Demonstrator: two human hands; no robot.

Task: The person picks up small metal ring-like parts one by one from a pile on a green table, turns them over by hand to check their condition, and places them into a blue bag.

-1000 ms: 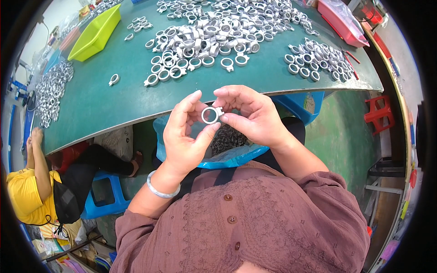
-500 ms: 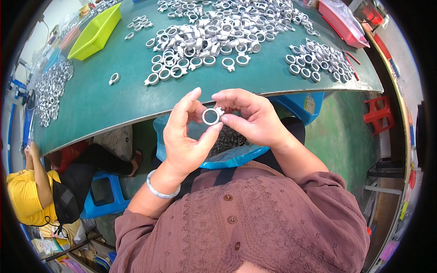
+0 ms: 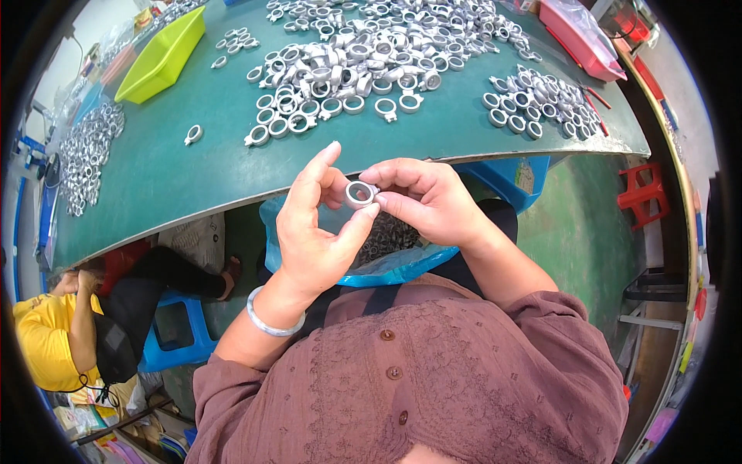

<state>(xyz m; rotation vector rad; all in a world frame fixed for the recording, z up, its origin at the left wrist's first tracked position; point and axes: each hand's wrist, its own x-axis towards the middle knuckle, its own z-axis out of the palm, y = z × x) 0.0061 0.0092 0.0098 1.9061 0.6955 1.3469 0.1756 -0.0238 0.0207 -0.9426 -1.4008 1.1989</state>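
Head view first: the broad green-topped work table (image 3: 193, 166) curves across the frame from nine to three o'clock, with the big heap of small silver metal rings (image 3: 363, 58) at twelve. Below its edge, at the centre, an open blue plastic bag (image 3: 402, 263) of dark small parts sits in my lap. My left hand (image 3: 317, 232) rises from six o'clock, palm toward me, forefinger standing straight up, thumb pressed up against the one silver metal ring (image 3: 359, 193) I'm working on. My right hand (image 3: 433, 201) comes in from four o'clock, wrist bent, thumb and forefinger pinched on that same ring from its right. Both hands are clamped on it, above the bag and just short of the table edge. I judge I'm at the fitting or checking step on this piece; the next move calls for a steady pinch and a careful turn.
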